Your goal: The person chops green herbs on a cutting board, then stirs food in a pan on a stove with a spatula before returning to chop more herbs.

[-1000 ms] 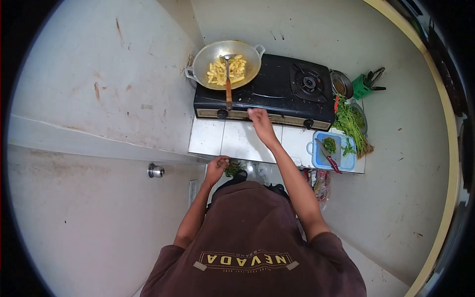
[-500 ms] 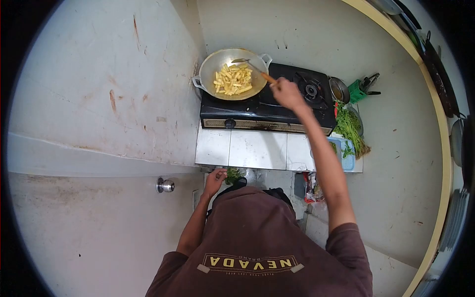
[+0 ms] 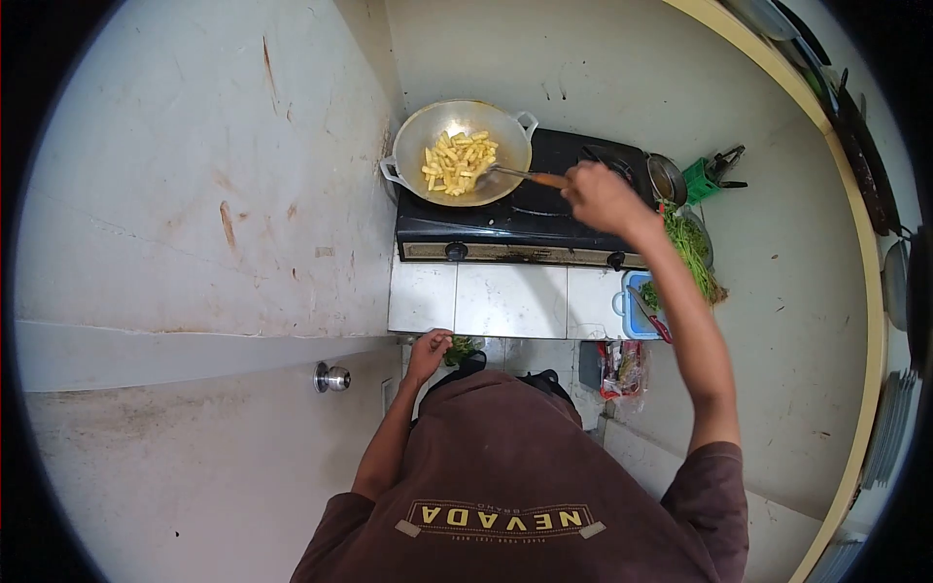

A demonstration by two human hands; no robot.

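Note:
My right hand is closed round the wooden handle of a spatula, over the right half of the black stove. The spatula's metal end is inside a silver wok, at the right edge of several yellow food pieces. The wok sits on the left burner. Near the front edge of the counter, my left hand hangs low with its fingers curled together; whether anything small is between them is hidden.
The stove stands on a white tiled counter. To its right are a metal pan, a green holder with utensils, leafy greens and a blue tray with a red-handled knife. A door knob is at the left.
My right hand, first at the stove front, has taken hold of the spatula and moved right. The spatula's metal end has swung from the wok's back to the right side of the food.

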